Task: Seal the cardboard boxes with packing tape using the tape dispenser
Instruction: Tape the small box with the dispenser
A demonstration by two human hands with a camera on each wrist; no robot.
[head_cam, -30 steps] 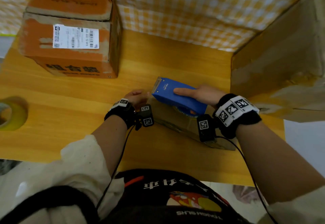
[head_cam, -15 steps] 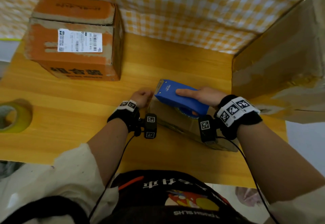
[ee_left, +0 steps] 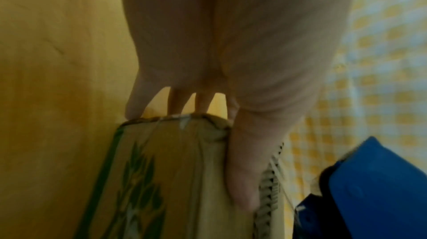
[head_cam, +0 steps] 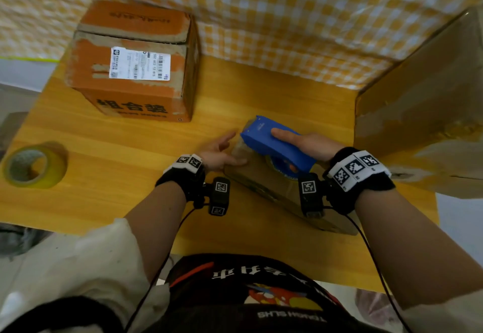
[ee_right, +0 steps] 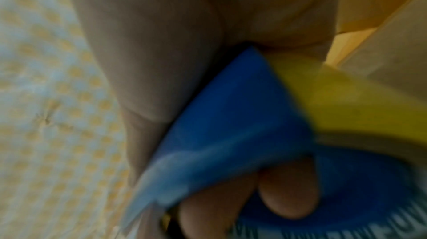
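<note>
A small flat brown box [head_cam: 271, 191] lies on the wooden table [head_cam: 109, 155] in front of me. My right hand [head_cam: 305, 144] grips the blue tape dispenser [head_cam: 277, 147], which sits on the box's top near its far end; the forefinger lies along its back. In the right wrist view the fingertips [ee_right: 289, 193] curl under the blue dispenser [ee_right: 231, 115], beside its yellow tape roll [ee_right: 346, 100]. My left hand [head_cam: 222, 152] is at the box's far end: fingers straight and spread, thumb lying on the top. The left wrist view shows the thumb [ee_left: 242, 160] along the box [ee_left: 173, 169] edge.
An orange carton [head_cam: 130, 66] with a white label stands at the far left. A loose yellow tape roll [head_cam: 34, 165] lies near the left edge. A large brown box [head_cam: 423, 108] fills the right side. A checked cloth [head_cam: 287, 19] hangs behind the table.
My left hand's fingers, curled at the box's end before, have spread out straight. The dispenser and right hand stay at the far end of the box.
</note>
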